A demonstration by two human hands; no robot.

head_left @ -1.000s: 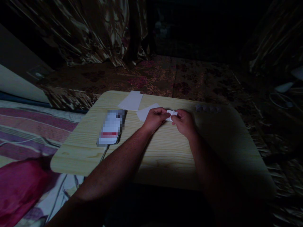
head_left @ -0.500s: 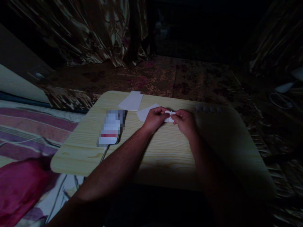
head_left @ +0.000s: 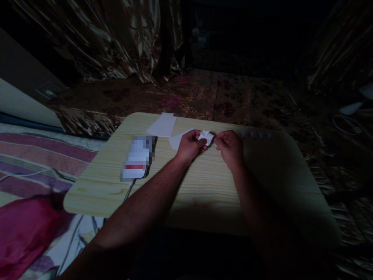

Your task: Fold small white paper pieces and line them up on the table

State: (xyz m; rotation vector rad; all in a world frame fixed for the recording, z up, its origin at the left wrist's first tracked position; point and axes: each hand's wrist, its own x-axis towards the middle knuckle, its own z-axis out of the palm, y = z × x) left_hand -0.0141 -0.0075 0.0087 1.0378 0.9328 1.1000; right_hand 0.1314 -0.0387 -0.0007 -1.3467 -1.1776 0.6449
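Between the thumb and fingers of my left hand (head_left: 189,147) is a small folded white paper (head_left: 205,137), with crease lines and flaps showing on its top. My right hand (head_left: 230,147) is just to the right of it, a small gap apart, its thumb and fingertips drawn together with nothing visible in them. Behind my left hand lies a loose white paper sheet (head_left: 178,140), partly hidden by that hand. Further left and back rests a stack of white paper (head_left: 163,125).
A blurred-out phone-like object (head_left: 136,157) with a cable lies at the left of the wooden table (head_left: 204,194). Several small folded pieces (head_left: 256,134) stand in a row at the back right. A striped bed cover (head_left: 43,155) is at left, a patterned cloth (head_left: 186,93) behind.
My right hand has let go of the folded paper and moved slightly right. The paper has turned in my left hand, and more of its creased face shows.
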